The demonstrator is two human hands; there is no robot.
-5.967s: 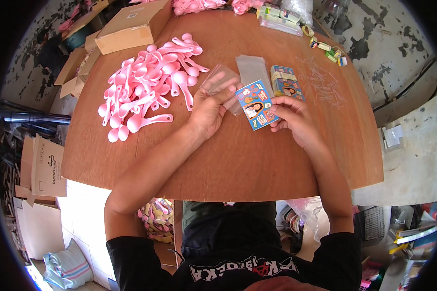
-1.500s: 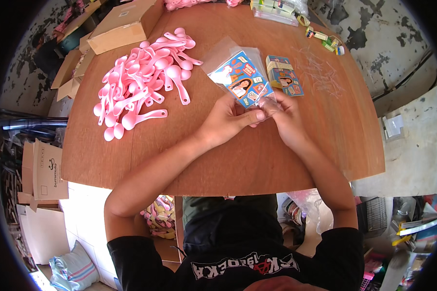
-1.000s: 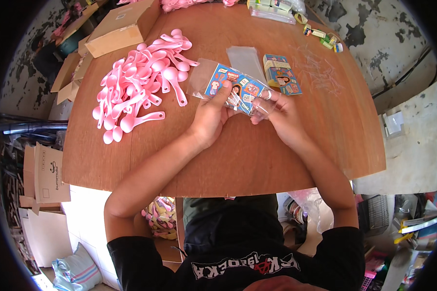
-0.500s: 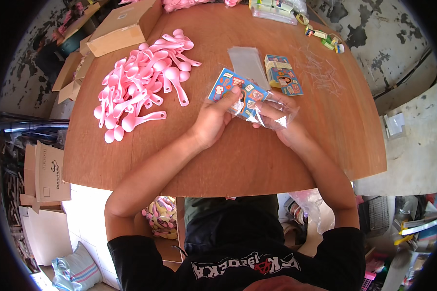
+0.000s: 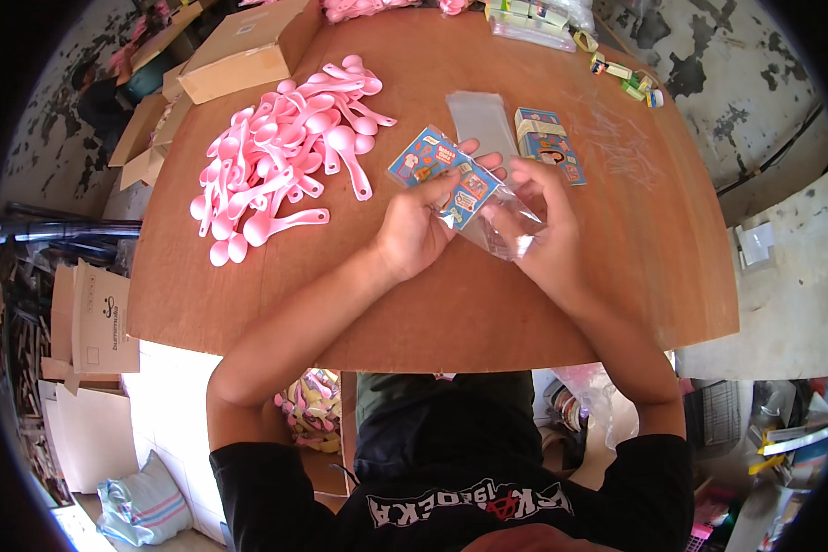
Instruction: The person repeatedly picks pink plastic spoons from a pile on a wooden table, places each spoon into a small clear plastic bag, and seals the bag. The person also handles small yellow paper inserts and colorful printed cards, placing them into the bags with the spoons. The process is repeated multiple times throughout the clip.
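Note:
My left hand (image 5: 410,228) pinches a blue printed card (image 5: 472,190), thumb on top and fingers spread out behind it. The card sits in a clear plastic bag (image 5: 508,237), whose bare end sticks out toward my right hand (image 5: 554,230). That hand curls around this end, its thumb against or inside the film; which of the two I cannot tell. Just beyond my hands lie a stack of flat clear bags (image 5: 480,118) and a banded stack of similar blue cards (image 5: 541,129). To the left spreads a heap of pink plastic spoons (image 5: 276,138).
On the brown wooden table (image 5: 414,317), a cardboard box (image 5: 248,55) stands at the far left. Thin clear strips (image 5: 612,138) and small tape rolls (image 5: 653,97) lie at the right. Packs of plastic (image 5: 529,32) sit at the back. Below, a carton (image 5: 308,414) holds colored spoons.
My right hand has shifted and turned, its fingers lifting and opening more around the bag's bare end. The left hand's fingers have spread behind the card. The whole view has shifted slightly.

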